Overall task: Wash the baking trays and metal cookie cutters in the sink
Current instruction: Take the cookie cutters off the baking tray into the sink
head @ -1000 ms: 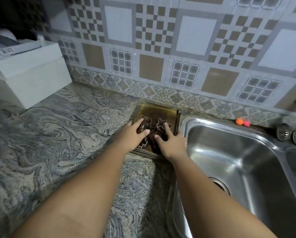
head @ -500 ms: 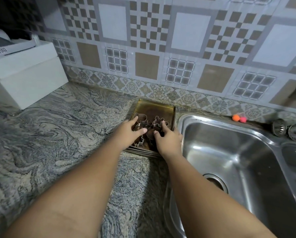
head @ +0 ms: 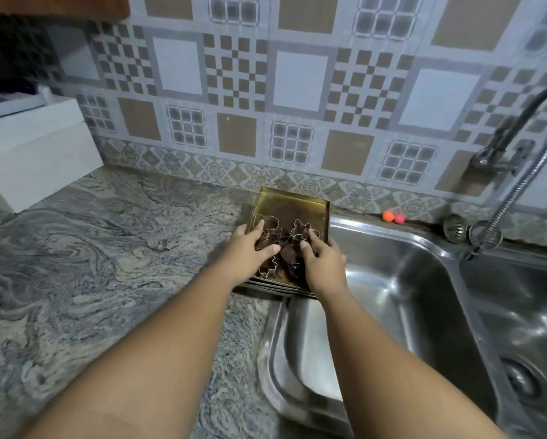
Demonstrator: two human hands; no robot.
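A stack of gold-coloured baking trays (head: 292, 204) sits on the counter against the wall, just left of the steel sink (head: 402, 280). Several metal cookie cutters (head: 300, 229) lie in the top tray. My left hand (head: 250, 251) rests over the tray's left half, fingers curled around a group of cutters. My right hand (head: 324, 261) is at the tray's right side, thumb and fingers pressing on the cutters in the middle. The near part of the tray is hidden under both hands.
The marbled stone counter (head: 107, 264) stretches left, with a white box (head: 34, 150) at the back left. A tap with a coiled hose (head: 519, 172) stands at the right. Two small orange and pink balls (head: 392, 217) and two sink strainers (head: 454, 228) sit behind the sink.
The view has tilted up and shifted right, bringing the tap into sight. Both hands have drawn closer together over the cutters in the tray.
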